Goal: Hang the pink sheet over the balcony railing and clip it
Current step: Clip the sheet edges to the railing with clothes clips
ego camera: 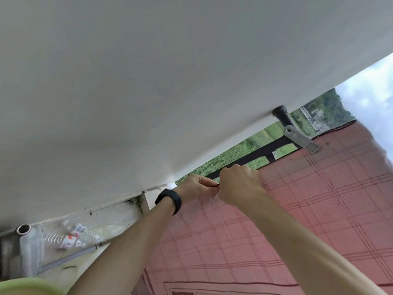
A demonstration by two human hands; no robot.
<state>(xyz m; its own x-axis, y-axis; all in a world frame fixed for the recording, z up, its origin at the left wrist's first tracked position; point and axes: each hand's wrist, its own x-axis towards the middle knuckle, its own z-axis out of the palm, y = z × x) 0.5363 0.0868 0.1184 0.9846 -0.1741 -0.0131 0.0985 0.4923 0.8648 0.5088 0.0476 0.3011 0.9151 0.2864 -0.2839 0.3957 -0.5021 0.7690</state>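
Pink sheet [297, 209] is hanging over the dark railing [261, 150] in the head view, a grey clip [302, 139] already biting its far end. Both hands are working its near corner: left hand [196, 189] and right hand [241, 186] are pinching the hem together, fingers curled tight. Next, I judge, a second clip is wanted here. Anything between the fingers is staying hidden, so I cannot tell whether one is held.

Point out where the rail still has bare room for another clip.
Bare rail runs between the right hand and the grey clip. It is crowded where both hands, left hand included, pinch the pink sheet edge.
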